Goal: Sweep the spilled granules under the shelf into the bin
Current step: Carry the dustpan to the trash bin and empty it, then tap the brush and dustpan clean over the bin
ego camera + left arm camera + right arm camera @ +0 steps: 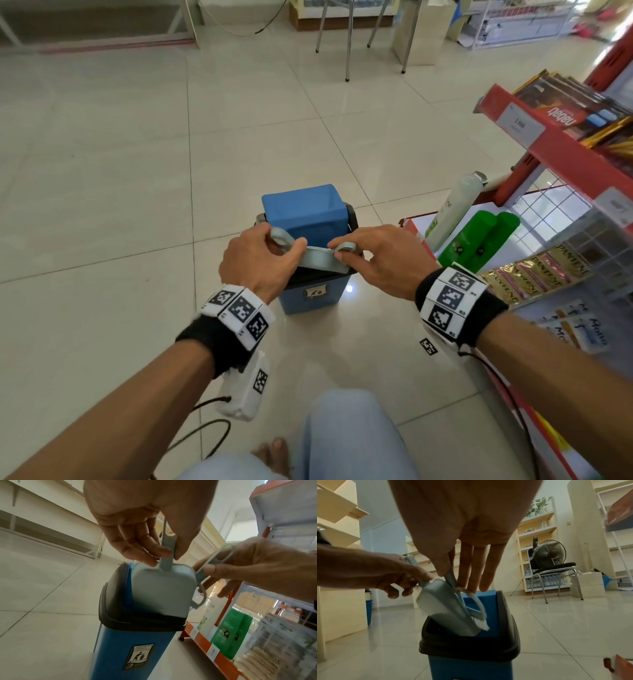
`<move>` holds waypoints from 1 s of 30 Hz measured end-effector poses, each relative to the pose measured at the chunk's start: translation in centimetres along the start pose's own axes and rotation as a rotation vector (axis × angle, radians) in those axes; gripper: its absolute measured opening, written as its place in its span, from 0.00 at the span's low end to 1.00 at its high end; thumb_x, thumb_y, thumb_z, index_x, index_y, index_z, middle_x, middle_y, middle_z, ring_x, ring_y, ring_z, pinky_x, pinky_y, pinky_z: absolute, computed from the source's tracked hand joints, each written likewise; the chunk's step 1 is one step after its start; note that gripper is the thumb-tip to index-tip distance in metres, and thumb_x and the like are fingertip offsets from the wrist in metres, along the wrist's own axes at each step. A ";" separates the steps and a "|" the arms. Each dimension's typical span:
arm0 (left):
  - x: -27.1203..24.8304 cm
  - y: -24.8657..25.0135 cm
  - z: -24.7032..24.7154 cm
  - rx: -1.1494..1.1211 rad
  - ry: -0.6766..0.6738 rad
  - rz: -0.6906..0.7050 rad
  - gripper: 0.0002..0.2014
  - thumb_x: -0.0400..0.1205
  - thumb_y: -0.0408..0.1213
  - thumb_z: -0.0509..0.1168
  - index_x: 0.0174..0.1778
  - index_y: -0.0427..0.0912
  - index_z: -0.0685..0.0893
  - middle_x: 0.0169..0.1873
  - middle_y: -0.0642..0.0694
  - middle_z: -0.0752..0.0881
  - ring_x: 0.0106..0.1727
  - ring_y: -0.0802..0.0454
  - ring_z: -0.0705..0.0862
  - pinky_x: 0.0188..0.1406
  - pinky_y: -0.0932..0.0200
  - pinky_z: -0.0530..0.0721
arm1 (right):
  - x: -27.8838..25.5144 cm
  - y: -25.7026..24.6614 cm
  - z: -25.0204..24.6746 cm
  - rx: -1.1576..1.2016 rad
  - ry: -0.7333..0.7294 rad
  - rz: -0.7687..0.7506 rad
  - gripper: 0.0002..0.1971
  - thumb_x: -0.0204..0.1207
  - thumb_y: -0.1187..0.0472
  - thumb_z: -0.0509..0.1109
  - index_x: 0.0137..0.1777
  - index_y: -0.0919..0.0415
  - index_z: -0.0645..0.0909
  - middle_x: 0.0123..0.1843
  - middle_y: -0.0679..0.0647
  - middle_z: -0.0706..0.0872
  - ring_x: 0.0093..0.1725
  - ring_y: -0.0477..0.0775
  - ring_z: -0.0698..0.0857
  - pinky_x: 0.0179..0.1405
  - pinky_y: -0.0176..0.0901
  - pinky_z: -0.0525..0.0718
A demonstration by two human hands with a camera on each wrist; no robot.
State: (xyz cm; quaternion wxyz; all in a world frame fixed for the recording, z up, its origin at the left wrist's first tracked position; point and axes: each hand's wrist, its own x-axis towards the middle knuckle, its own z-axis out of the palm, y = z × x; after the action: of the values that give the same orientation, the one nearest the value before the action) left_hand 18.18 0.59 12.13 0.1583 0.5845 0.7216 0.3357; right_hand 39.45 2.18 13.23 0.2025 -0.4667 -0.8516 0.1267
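A small blue bin (310,301) with a black rim stands on the tiled floor, its blue swing lid (305,209) tipped back. My left hand (260,263) grips the handle of a pale grey-blue dustpan (320,260), which is tilted mouth-down into the bin's opening (163,591). My right hand (376,260) pinches the loop handle of a matching small brush (477,615) between thumb and forefinger, the other fingers straight. The white bristles lie against the dustpan (443,608) over the bin (471,666). No granules show in any view.
A red shelf unit (555,154) stands close on the right with green bottles (479,236) and sachets (534,274) on its low tier. Chair legs (347,41) stand at the back. My knee (342,428) is just before the bin. Open tiled floor lies to the left.
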 end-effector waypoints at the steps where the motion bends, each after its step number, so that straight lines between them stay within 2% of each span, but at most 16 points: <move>1: 0.0 0.1 0.0 -0.049 0.013 -0.021 0.18 0.71 0.62 0.70 0.34 0.50 0.81 0.32 0.55 0.86 0.34 0.52 0.85 0.33 0.56 0.84 | -0.2 -0.1 0.0 0.018 0.006 -0.021 0.11 0.84 0.50 0.66 0.62 0.46 0.87 0.49 0.44 0.90 0.41 0.43 0.83 0.41 0.47 0.83; 5: -0.6 0.4 0.9 -0.124 0.003 -0.097 0.17 0.72 0.58 0.72 0.39 0.46 0.82 0.36 0.52 0.88 0.39 0.50 0.87 0.40 0.52 0.87 | -0.5 -0.1 0.3 0.061 0.015 -0.036 0.13 0.84 0.51 0.65 0.64 0.47 0.86 0.52 0.44 0.90 0.45 0.46 0.85 0.40 0.49 0.87; 10: -1.2 0.0 0.8 -0.083 0.019 -0.087 0.19 0.73 0.60 0.70 0.36 0.47 0.78 0.33 0.52 0.86 0.36 0.48 0.85 0.34 0.55 0.82 | -0.9 0.3 0.5 0.078 0.057 -0.008 0.12 0.84 0.49 0.65 0.63 0.45 0.86 0.52 0.42 0.90 0.46 0.45 0.86 0.40 0.50 0.87; 13: -1.8 -0.4 0.4 -0.100 0.038 -0.086 0.18 0.73 0.59 0.70 0.36 0.48 0.78 0.32 0.53 0.85 0.35 0.49 0.85 0.34 0.54 0.83 | -1.1 0.4 0.6 0.076 0.097 -0.006 0.13 0.84 0.47 0.63 0.63 0.44 0.85 0.52 0.41 0.90 0.45 0.44 0.86 0.39 0.48 0.88; 16: -2.6 -0.8 0.3 -0.096 0.002 -0.103 0.17 0.74 0.58 0.71 0.38 0.47 0.81 0.32 0.54 0.85 0.36 0.51 0.85 0.35 0.54 0.85 | -1.2 0.3 0.6 0.050 0.057 -0.011 0.14 0.84 0.46 0.61 0.63 0.43 0.85 0.51 0.41 0.89 0.45 0.44 0.86 0.38 0.50 0.87; 20: -3.2 -1.4 0.2 -0.150 0.033 -0.166 0.15 0.74 0.56 0.72 0.40 0.47 0.81 0.33 0.56 0.85 0.35 0.55 0.84 0.30 0.60 0.77 | -1.3 0.1 0.5 0.038 0.042 -0.024 0.16 0.84 0.42 0.58 0.61 0.42 0.84 0.51 0.42 0.90 0.45 0.44 0.86 0.39 0.49 0.87; 22: -3.5 -1.8 0.2 -0.192 0.009 -0.175 0.13 0.73 0.53 0.73 0.39 0.47 0.81 0.33 0.56 0.85 0.35 0.55 0.85 0.29 0.61 0.78 | -1.4 -0.1 0.6 0.016 -0.009 -0.017 0.17 0.82 0.41 0.57 0.60 0.42 0.85 0.48 0.43 0.90 0.44 0.46 0.86 0.40 0.52 0.87; 24: -3.7 -2.4 0.1 -0.299 -0.011 -0.221 0.12 0.72 0.49 0.75 0.40 0.47 0.82 0.34 0.52 0.88 0.37 0.51 0.88 0.33 0.55 0.87 | -1.5 0.0 0.7 0.064 0.004 -0.005 0.15 0.82 0.42 0.60 0.60 0.43 0.85 0.50 0.42 0.91 0.45 0.44 0.87 0.40 0.49 0.87; 26: -3.8 -3.1 -0.2 -0.432 -0.018 -0.298 0.12 0.71 0.46 0.76 0.42 0.44 0.84 0.38 0.48 0.90 0.41 0.47 0.90 0.42 0.45 0.91 | -1.4 0.1 0.5 0.152 0.065 0.019 0.13 0.82 0.44 0.64 0.60 0.43 0.86 0.52 0.40 0.91 0.46 0.41 0.88 0.38 0.38 0.85; 27: -3.9 -3.4 -0.4 -0.495 -0.014 -0.330 0.11 0.71 0.44 0.77 0.42 0.43 0.85 0.39 0.47 0.91 0.42 0.47 0.91 0.44 0.43 0.92 | -1.3 0.0 0.3 0.204 0.095 0.035 0.12 0.81 0.46 0.66 0.60 0.43 0.87 0.51 0.40 0.92 0.46 0.40 0.89 0.37 0.34 0.83; 30: -4.1 -4.2 -1.2 -0.708 0.009 -0.409 0.09 0.72 0.37 0.78 0.44 0.41 0.87 0.40 0.44 0.93 0.44 0.47 0.93 0.41 0.53 0.92 | -0.7 -0.6 -0.3 0.393 0.119 0.057 0.11 0.79 0.51 0.72 0.60 0.46 0.88 0.47 0.40 0.92 0.43 0.39 0.90 0.36 0.28 0.84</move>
State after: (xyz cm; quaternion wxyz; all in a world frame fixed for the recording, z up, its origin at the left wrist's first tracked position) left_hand 15.47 -4.07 9.48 0.4098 0.3367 0.6636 0.5275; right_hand 39.50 1.28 13.54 0.3361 -0.4489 -0.7832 0.2685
